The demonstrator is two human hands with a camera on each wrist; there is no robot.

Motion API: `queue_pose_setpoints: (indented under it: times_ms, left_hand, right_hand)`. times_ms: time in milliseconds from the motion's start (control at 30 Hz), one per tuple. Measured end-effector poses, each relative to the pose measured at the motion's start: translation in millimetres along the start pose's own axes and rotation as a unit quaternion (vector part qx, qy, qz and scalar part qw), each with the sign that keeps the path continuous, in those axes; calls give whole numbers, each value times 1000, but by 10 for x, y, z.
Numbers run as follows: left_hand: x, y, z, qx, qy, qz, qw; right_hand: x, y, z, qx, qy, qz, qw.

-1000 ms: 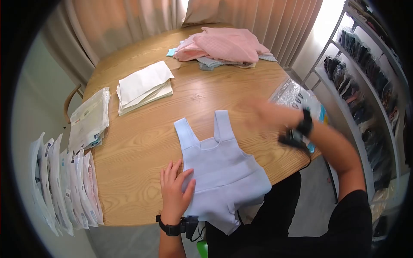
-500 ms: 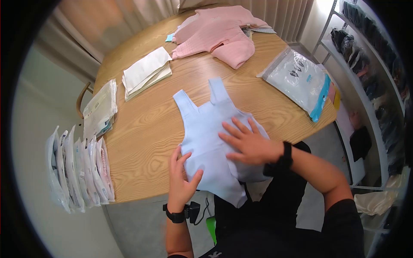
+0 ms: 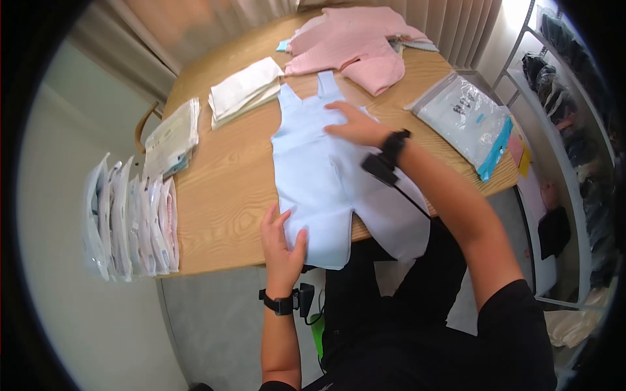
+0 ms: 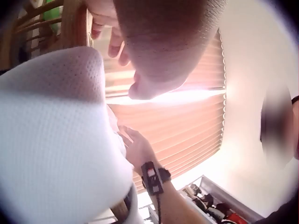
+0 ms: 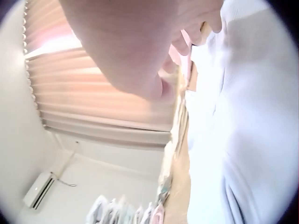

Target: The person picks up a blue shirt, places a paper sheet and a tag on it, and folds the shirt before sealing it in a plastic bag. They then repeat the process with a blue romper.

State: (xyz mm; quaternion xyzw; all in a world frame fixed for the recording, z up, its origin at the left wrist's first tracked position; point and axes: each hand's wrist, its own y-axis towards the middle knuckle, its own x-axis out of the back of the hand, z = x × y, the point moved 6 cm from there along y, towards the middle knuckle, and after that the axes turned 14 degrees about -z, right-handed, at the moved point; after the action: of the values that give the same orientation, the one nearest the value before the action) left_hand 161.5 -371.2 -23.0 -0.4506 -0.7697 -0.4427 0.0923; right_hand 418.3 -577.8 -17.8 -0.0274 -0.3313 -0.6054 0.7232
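A pale blue pair of baby overalls [image 3: 306,173] lies front up on the wooden table, its straps toward the far side and its leg ends over the front edge. At the left leg's outer edge is my left hand [image 3: 282,251], fingers extended along the side and thumb over the cloth. My right hand [image 3: 358,127] rests on the bib's right side with fingers loosely straight. The left wrist view has the pale knit cloth close at left, beside my left hand [image 4: 159,51]. In the right wrist view my right hand [image 5: 140,46] overlaps the bright fabric.
A pink knit garment [image 3: 352,45] lies on other clothes at the far side. Folded white cloths [image 3: 244,91] and flat bagged packs [image 3: 171,137] sit at left, near several upright packets [image 3: 134,221]. A clear bag with a blue edge [image 3: 463,120] lies at right, before a shelf rack [image 3: 521,85].
My right hand came from the right side onto the overalls, then moved up to the bib. The overalls slid farther onto the table with the legs spread out; my left hand stayed along their left edge.
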Motion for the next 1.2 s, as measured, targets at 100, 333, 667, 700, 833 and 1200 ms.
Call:
queue_pose_setpoints:
  times_ms: [100, 333, 667, 700, 833, 1200]
  left_hand:
    - [267, -593, 233, 132, -145, -18, 980]
    - [-181, -1453, 385, 498, -297, 25, 815]
    - [90, -1282, -195, 473, -343, 203, 786]
    - [198, -1211, -294, 466, -374, 184, 780]
    - [554, -979, -454, 475, -394, 140, 774]
    - [110, -23, -477, 201, -183, 86, 959]
  right_hand:
    - [675, -963, 274, -32, 111, -159, 980]
    - [783, -3485, -208, -280, 328, -326, 841]
    - [722, -3387, 186, -389, 257, 213, 859]
    - [807, -3384, 330, -375, 334, 175, 847]
    - [1029, -3163, 728, -367, 458, 39, 809]
    - [706, -2241, 865, 45, -161, -124, 978]
